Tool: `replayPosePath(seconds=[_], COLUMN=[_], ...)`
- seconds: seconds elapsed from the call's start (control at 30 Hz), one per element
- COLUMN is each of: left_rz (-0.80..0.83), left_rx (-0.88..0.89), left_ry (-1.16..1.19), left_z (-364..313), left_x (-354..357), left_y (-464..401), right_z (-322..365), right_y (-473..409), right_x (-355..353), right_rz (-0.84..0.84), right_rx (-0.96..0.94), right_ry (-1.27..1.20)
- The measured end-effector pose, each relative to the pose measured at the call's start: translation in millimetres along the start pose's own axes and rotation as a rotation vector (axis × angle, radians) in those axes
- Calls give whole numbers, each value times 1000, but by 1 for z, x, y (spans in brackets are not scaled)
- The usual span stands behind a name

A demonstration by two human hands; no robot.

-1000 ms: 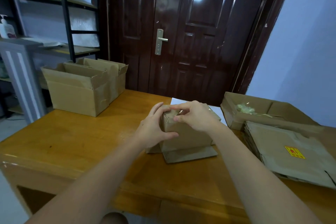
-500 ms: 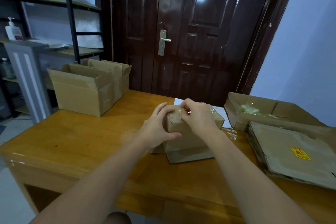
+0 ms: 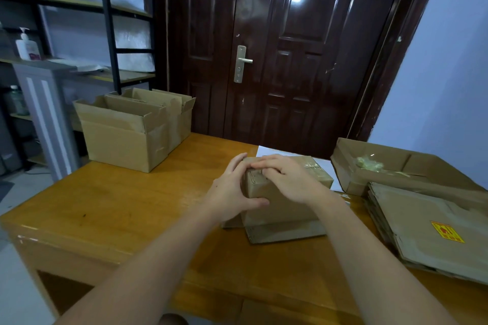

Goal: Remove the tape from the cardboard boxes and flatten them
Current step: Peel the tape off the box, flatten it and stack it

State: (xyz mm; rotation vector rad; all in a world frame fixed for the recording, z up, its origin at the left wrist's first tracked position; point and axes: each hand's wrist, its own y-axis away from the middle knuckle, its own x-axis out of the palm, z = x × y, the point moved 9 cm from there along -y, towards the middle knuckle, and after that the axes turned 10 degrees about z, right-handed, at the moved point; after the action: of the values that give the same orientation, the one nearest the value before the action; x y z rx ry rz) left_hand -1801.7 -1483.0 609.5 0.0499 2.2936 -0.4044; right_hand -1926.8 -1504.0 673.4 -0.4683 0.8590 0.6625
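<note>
Head view: both hands' fingers (image 3: pixel 266 166) grip small box (image 3: pixel 277 206); tray box (image 3: pixel 343 166) holds tape wad (image 3: pixel 369 165).

1. The small cardboard box (image 3: pixel 280 203) stands upright on the wooden table (image 3: pixel 118 208), its lower flaps splayed flat on the wood; clear tape (image 3: pixel 313 166) runs crinkled across its closed top.
2. Two open boxes (image 3: pixel 132 134) stand side by side at the table's far left corner, flaps raised; well apart from the small box.
3. A shallow open box (image 3: pixel 396 166) sits right of the small box; a wad of peeled tape (image 3: pixel 368 162) lies inside it.
4. A stack of flattened boxes (image 3: pixel 427 229) lies right of the small box, nearer than the shallow one; the top sheet bears a yellow and red label.
</note>
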Motion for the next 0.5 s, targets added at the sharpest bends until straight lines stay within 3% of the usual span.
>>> replayPosePath(seconds=[0.2,0.33,0.5], left_rz=[-7,-5,3], left_rx=[-9,-9,-14], left_ry=[8,13,11], left_z=[0,0,-1], left_x=[1,1,0], left_y=[0,0,0], right_z=[-4,7,21], right_y=[7,9,5], right_x=[-7,-6,-3], right_rz=[8,-98,-70], right_rx=[47,38,91], right_ry=[-99,92,284])
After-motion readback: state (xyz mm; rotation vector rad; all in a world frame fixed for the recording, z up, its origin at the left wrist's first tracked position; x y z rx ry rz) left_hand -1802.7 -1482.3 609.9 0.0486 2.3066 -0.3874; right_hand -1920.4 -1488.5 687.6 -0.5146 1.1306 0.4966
